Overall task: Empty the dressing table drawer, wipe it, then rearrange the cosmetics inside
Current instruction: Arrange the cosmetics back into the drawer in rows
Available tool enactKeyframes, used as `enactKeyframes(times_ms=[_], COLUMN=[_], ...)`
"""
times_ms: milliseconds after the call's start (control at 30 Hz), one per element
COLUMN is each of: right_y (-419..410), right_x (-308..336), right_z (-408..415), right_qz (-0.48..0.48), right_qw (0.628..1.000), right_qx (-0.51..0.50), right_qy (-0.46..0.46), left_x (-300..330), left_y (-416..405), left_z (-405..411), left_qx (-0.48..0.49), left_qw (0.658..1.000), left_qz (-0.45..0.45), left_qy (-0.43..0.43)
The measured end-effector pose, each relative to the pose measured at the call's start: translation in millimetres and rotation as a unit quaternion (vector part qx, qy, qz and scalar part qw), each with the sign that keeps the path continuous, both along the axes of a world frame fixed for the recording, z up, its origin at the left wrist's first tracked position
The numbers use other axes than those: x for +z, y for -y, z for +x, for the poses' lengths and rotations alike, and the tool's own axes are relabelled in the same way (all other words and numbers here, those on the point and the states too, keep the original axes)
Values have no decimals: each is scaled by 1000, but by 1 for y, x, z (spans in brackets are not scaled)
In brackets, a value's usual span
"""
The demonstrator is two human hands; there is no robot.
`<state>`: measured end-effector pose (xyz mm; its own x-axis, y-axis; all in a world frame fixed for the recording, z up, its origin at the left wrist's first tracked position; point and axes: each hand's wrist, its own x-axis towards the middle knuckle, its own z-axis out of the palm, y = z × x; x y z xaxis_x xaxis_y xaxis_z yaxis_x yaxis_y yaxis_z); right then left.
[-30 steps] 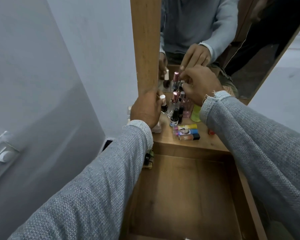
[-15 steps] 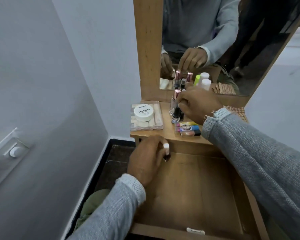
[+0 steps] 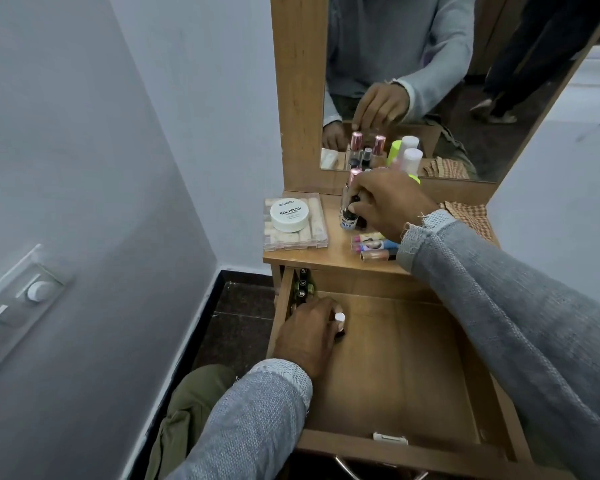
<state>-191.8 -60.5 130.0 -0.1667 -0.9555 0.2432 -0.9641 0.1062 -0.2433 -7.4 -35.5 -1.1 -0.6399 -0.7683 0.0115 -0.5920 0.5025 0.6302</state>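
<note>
Down in the open wooden drawer (image 3: 395, 368), our left hand (image 3: 307, 336) is curled round a small dark bottle with a white cap (image 3: 340, 322), holding it upright at the back left part of the drawer floor, close to the left wall. Just behind that hand, a few dark little bottles (image 3: 303, 289) stand tucked in the drawer's far left corner (their labels are too small to read).

Up on the wooden dressing surface (image 3: 329, 256), our right hand (image 3: 387, 200) has its fingers closed on a dark bottle with a blue label (image 3: 349, 218), within the cluster of rose-capped bottles (image 3: 352, 178) at the foot of the mirror (image 3: 447, 64). Near that wrist lie three small tubes in yellow, blue and pink (image 3: 373, 244), side by side. To the left sits a clear plastic case (image 3: 317, 223) with a round white tub marked nail polish (image 3: 290, 215) resting on its lid. A checked orange cloth (image 3: 468, 218) lies at the right end of the surface, behind our grey sleeve (image 3: 499, 289).
</note>
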Motion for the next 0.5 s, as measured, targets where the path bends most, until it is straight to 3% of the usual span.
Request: enactKeyframes(times_ms=[167, 367, 500], right_y=[-38, -75, -84], right_x=[2, -52, -85], right_z=[12, 24, 32], right_qz=[-22, 142, 200], right_qw=[998, 989, 979], right_qx=[39, 46, 20], right_qy=[45, 21, 12], left_x=[-3, -10, -12], left_y=[1, 1, 0], left_z=[1, 2, 1], left_qx=[1, -2, -11], left_qw=[1000, 1000, 1000], left_qz=[9, 6, -9], left_qy=[-11, 1, 27])
